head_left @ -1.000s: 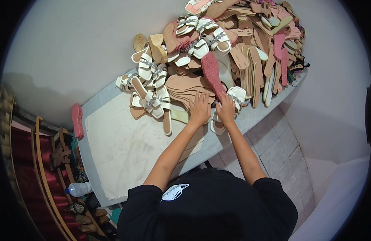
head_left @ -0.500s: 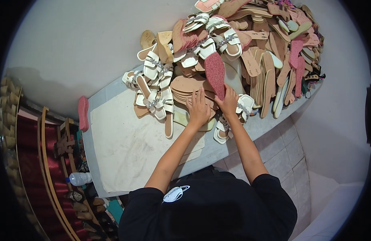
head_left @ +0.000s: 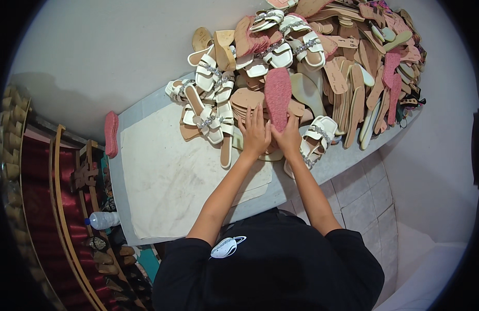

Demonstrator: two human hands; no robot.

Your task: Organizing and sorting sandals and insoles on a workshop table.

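A pink, speckled insole (head_left: 278, 96) stands up from my right hand (head_left: 287, 137), which grips its narrow lower end. Beside it, my left hand (head_left: 256, 132) lies with fingers stretched out over a stack of tan insoles (head_left: 245, 98). Its thumb comes close to the pink insole's lower edge; whether they touch is hard to tell. Just right of my right hand rest white sandals (head_left: 320, 129) with sparkling straps. More white sandals (head_left: 208, 122) lie heaped to the left of my left hand.
A large pile of tan insoles (head_left: 337, 78) and other sole pieces covers the table's right and back. A pale sheet (head_left: 172, 171) lies on the grey table (head_left: 123, 207). Another pink piece (head_left: 111, 135) sits at the left edge, near a plastic bottle (head_left: 103, 220) and a wooden rack (head_left: 63, 207).
The pink insole has turned more upright, its broad face now showing. My hands have come closer together. The whole view has shifted slightly.
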